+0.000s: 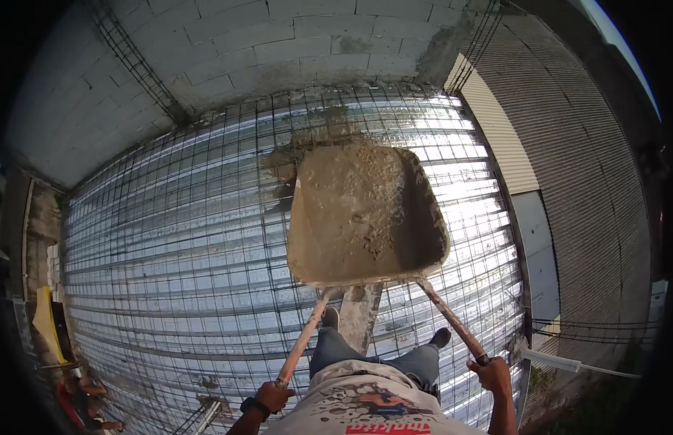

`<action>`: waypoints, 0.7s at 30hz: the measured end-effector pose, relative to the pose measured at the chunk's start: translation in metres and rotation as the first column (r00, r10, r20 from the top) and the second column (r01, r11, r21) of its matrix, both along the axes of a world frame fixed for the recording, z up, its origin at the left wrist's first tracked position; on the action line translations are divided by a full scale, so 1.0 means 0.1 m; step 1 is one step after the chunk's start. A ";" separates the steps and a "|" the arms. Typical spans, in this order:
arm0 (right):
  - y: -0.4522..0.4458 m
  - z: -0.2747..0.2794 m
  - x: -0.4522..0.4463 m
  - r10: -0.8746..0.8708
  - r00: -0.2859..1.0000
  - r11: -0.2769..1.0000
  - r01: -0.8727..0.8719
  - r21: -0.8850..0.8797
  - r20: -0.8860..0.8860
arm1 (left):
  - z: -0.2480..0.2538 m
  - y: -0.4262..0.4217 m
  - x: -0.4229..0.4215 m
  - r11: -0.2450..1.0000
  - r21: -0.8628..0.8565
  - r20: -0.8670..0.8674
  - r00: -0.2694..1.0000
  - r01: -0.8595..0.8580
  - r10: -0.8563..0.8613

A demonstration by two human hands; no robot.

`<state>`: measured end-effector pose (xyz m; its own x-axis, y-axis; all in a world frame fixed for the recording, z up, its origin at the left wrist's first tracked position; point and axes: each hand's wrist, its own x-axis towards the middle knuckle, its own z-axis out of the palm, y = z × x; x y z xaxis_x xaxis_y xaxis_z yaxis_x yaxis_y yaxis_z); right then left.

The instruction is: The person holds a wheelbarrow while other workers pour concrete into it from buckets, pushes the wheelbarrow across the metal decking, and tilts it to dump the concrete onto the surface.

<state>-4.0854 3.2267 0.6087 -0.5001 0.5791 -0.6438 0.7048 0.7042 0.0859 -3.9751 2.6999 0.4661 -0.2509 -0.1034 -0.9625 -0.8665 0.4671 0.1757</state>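
Note:
A wheelbarrow with a mud-coated tray (351, 217) stands in front of me, a thin layer of wet grey-brown concrete on its inside. My left hand (272, 397) is wrapped round the end of the left handle (307, 337), with a dark band on the wrist. On the other side, my right hand (492, 373) grips the end of the right handle (452, 319). Between the handles lies a concrete-smeared plank (356, 315), with my feet on either side of it.
Steel mesh over ribbed metal decking (177, 283) surrounds the wheelbarrow. A block wall (278, 43) rises beyond, with upright rebar (137, 61). Corrugated roofing (568, 138) lies past the right edge. Another person (86, 406) is at lower left.

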 end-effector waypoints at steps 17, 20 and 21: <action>0.06 1.12 -1.34 -0.032 0.583 0.929 -0.283 -0.239 -0.812 | 1.89 -0.07 -1.63 0.908 0.286 -0.659 0.625 -0.305 0.418; 0.24 1.09 -1.82 -0.171 0.283 0.933 -0.263 -0.247 -0.944 | 2.28 0.26 -2.21 0.888 0.195 -0.861 0.360 -0.416 0.358; 0.33 1.09 -2.00 -0.235 0.178 0.930 -0.246 -0.274 -0.956 | 2.38 0.33 -2.40 0.869 0.191 -0.895 0.281 -0.457 0.345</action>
<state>-4.2857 3.2600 0.7173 -0.8449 0.4732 0.2495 0.0344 0.5135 -0.8574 -4.2152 2.7332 0.7040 -0.8354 -0.5188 -0.1819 -0.3088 0.1691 0.9360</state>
